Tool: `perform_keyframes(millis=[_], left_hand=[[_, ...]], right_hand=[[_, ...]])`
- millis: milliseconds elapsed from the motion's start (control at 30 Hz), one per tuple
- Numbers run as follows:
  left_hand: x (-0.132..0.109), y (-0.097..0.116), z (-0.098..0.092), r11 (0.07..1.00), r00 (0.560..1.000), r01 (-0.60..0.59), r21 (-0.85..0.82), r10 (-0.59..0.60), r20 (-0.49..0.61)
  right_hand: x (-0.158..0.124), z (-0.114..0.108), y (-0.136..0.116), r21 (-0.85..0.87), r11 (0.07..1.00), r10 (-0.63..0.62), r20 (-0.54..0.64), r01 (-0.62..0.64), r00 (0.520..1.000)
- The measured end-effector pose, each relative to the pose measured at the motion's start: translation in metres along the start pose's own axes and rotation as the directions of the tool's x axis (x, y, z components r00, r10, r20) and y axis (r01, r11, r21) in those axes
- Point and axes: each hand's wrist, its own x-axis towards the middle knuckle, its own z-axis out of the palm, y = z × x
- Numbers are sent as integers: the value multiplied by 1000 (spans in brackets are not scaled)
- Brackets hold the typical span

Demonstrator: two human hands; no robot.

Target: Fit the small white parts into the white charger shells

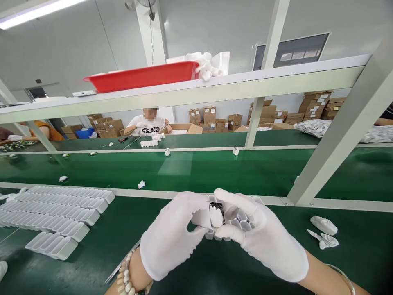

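Both hands wear white gloves and meet at the middle of the bench. My left hand [176, 233] is closed around a small white plastic housing [201, 218]. Close against it, a small rounded white part with a glossy black edge [216, 216] sits between the fingers and thumb of my right hand [260, 233]. Whether the two pieces are joined, I cannot tell. Under and behind my right hand stands a cluster of white open-topped cups [242, 223], partly hidden by the fingers.
Rows of white housings [61, 209] lie at left. A thin metal rod [118, 266] is near my left wrist. Crumpled white pieces [325, 233] lie at right. A green conveyor belt [208, 172] crosses ahead, carrying small parts. A shelf [245, 82] holds a red tray [144, 76]; a person [150, 123] sits opposite.
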Motion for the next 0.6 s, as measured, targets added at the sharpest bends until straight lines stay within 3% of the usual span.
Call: perform_keyframes(millis=[100, 200, 267, 467, 600], left_hand=[[0, 0, 1, 999, 998, 2, -39, -4, -67], [-1, 1, 5, 998, 992, -5, -69, -4, -129], [-1, 2, 7, 997, 984, -12, -79, -2, -177], [-1, 4, 10, 998, 981, -25, -60, 13, -196], [-4, -2, 21, 997, 974, 16, -72, -32, -226]], right_hand=[[-2, 4, -1, -180, 979, -112, -68, 98, 991], [-2, 8, -7, -434, 887, -190, -33, 157, 981], [-3, 11, -9, -515, 839, -210, -12, 174, 978], [-3, 20, -4, -440, 882, -174, 27, 168, 984], [-3, 23, -6, -333, 943, 12, 15, -7, 1000]])
